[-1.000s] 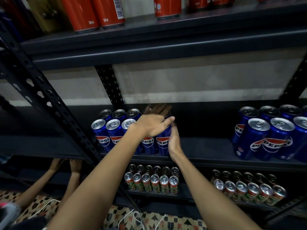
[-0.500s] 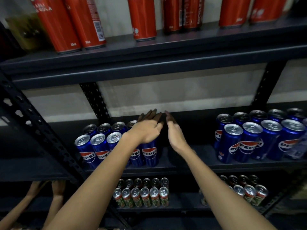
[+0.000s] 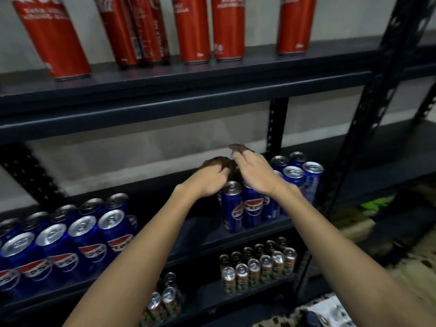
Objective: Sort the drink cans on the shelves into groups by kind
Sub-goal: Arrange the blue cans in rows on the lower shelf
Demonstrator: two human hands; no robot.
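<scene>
both hands [image 3: 236, 175] atop blue cans [image 3: 245, 206]

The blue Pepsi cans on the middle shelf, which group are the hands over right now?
The right-hand group of blue cans, beside the rack's upright post. Both the left hand and right hand reach over it; the left-hand group stands apart, untouched.

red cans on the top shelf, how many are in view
6 red cans, all standing on the top shelf: far left, a touching pair, two mid-right, one right. More may sit off-frame.
</scene>
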